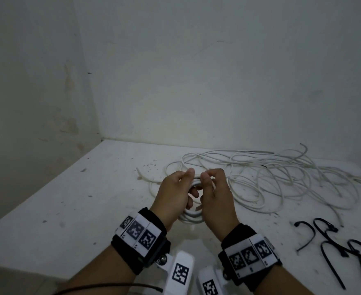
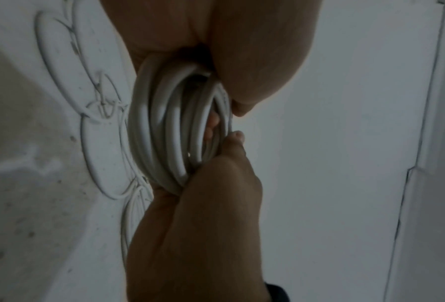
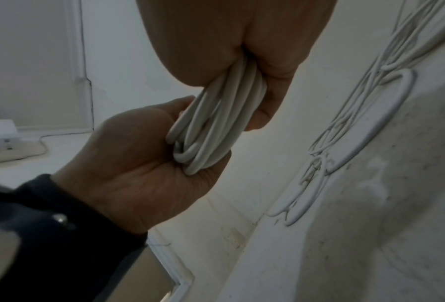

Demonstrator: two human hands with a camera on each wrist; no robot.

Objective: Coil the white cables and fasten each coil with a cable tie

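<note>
White coil (image 1: 191,217) of several smooth loops stands on edge above the table (image 1: 90,199), gripped by curled left hand (image 1: 175,193) and right hand (image 1: 214,193); loose cable (image 1: 281,177) sprawls beyond, black cable ties (image 1: 335,241) rightward.

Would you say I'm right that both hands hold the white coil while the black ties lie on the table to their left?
Not quite: the ties lie to the right of the hands, as the head view shows. Both the left hand and right hand do hold the coil.
</note>
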